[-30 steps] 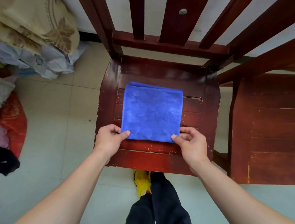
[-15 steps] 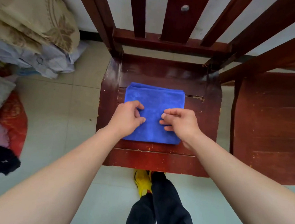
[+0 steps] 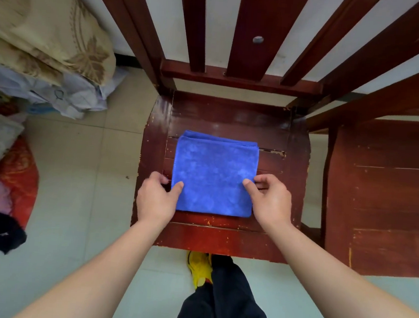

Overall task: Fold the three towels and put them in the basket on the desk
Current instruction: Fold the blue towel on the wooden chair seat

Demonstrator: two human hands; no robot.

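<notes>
Folded blue towel flat on the wooden chair seat, pinched at both side edges.

At far left, heaped bedding on the tiled floor. Then the left hand, on the near part of the towel's left edge, thumb on top and fingers curled just beside the edge. In the middle, the towel as a neat square, layered edges visible at its far side. On its right edge, the right hand in the same pinch. Hands apart, the towel between them. At far right, a second chair.
</notes>
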